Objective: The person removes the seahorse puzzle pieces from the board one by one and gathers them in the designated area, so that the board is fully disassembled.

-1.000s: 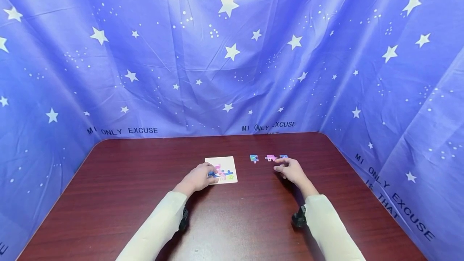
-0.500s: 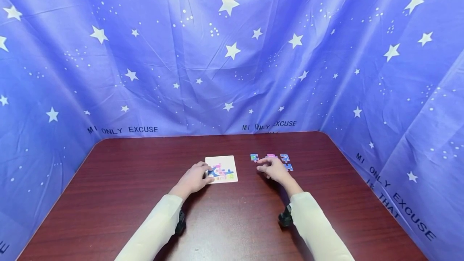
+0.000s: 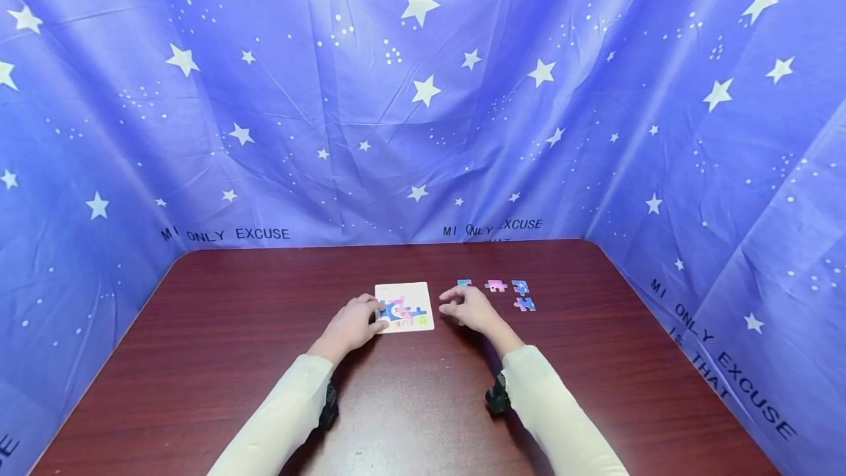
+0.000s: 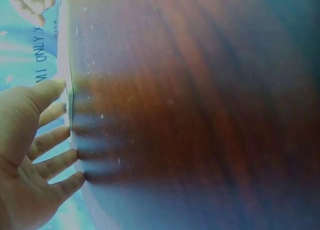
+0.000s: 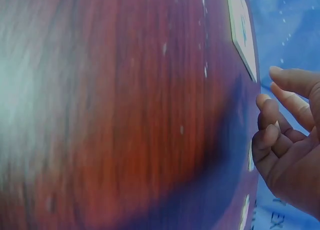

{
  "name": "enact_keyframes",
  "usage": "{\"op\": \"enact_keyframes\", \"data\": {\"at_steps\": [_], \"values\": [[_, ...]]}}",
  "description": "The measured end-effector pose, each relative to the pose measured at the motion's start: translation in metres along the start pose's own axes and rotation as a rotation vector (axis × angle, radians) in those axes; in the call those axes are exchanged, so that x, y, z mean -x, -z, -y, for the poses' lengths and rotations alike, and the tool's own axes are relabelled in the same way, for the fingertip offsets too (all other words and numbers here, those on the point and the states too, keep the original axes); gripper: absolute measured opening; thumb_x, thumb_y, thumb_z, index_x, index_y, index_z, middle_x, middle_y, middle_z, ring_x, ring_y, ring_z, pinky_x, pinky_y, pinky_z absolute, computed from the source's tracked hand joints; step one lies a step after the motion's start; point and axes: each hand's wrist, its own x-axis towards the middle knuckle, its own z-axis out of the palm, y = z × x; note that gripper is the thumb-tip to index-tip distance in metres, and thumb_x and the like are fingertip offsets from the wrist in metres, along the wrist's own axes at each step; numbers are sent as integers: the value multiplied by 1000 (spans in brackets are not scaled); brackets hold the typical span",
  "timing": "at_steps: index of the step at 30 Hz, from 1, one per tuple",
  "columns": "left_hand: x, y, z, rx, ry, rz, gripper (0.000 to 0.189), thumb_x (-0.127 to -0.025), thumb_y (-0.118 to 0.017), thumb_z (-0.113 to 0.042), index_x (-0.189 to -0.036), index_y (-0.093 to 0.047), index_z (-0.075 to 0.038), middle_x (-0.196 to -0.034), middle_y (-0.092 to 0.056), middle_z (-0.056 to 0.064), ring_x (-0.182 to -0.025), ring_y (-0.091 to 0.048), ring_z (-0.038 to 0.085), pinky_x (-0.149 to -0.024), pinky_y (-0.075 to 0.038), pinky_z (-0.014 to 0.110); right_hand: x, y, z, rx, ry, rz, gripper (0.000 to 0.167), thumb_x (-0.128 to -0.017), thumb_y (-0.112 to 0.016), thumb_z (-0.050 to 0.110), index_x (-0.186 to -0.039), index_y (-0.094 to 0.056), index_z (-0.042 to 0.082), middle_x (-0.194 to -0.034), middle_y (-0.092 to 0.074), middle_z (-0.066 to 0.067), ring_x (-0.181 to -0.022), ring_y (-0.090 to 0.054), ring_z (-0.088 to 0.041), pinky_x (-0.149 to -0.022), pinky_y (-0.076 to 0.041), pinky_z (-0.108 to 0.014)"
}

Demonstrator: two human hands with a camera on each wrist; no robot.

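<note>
A white puzzle board (image 3: pixel 413 291) lies on the brown table, with blue, pink and green puzzle pieces (image 3: pixel 403 313) set in its lower part. My left hand (image 3: pixel 350 327) rests at the board's left side, fingertips over its edge. In the left wrist view that hand's fingers (image 4: pixel 55 140) are spread and fairly straight, touching the board's edge. Just right of the board hovers my right hand (image 3: pixel 471 308). In the right wrist view its thumb and forefinger are extended, the other fingers (image 5: pixel 270 135) loosely bent, and nothing shows between them.
Right of the right hand lie a pink puzzle piece (image 3: pixel 496 286) and two blue ones, an upper piece (image 3: pixel 521 287) and a lower piece (image 3: pixel 525 305). Another piece (image 3: pixel 465 283) is partly hidden behind that hand. A starry blue curtain (image 3: pixel 370 94) encloses the table (image 3: pixel 231 358).
My right hand has moved left from the loose pieces to beside the board, uncovering the blue pieces. My left hand has drawn back slightly left, showing more of the set pieces.
</note>
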Motion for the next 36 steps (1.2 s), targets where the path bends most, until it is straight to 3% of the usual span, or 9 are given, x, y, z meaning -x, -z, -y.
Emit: {"op": "enact_keyframes", "data": {"at_steps": [8, 23, 36], "values": [[-1, 1, 0, 20, 6, 12, 38, -86, -66, -30, -116, -64, -7, -121, -57, 10, -113, -53, 30, -97, -44, 42, -5, -18, 13, -3, 49, 55, 19, -83, -66, 9, -101, -65, 1, -69, -52, -2, -49, -45, -10, -47, -42, -23], [-5, 1, 0, 31, 1, 1, 33, -83, -70, -26, -109, -66, -6, -113, -58, 11, -108, -55, 30, -95, -44, 43, -9, -41, 26, 127, 157, 17, 16, -79, -68, 9, -94, -69, 4, -66, -55, 1, -59, -45, -7, -56, -38, -20], [-6, 0, 1, 44, 9, -15, 33, -82, -70, -25, -108, -67, -5, -112, -59, 11, -106, -55, 30, -94, -45, 43, -11, -53, 30, 142, 92, 14, 14, -79, -69, 10, -93, -70, 5, -61, -46, 3, -55, -42, -8, -51, -34, -20]]}}
